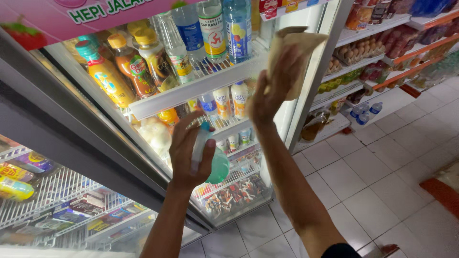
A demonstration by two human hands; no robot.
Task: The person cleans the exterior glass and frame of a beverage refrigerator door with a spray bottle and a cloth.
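My left hand [189, 153] grips a spray bottle [216, 165] with a white trigger head and a pale green body, held close to the glass door [158, 81] of a drinks cooler. My right hand [273, 88] presses a beige cloth [292, 50] flat against the same glass, higher up and near the door's right frame. Behind the glass stand several bottles of juice, tea and water on white wire shelves.
A second cooler [52, 196] with wire shelves and packaged drinks sits at the lower left. To the right, open store shelves [382, 48] carry eggs, packets and water bottles. White floor tiles [382, 167] spread at the right, with an orange mat [442, 188] at the edge.
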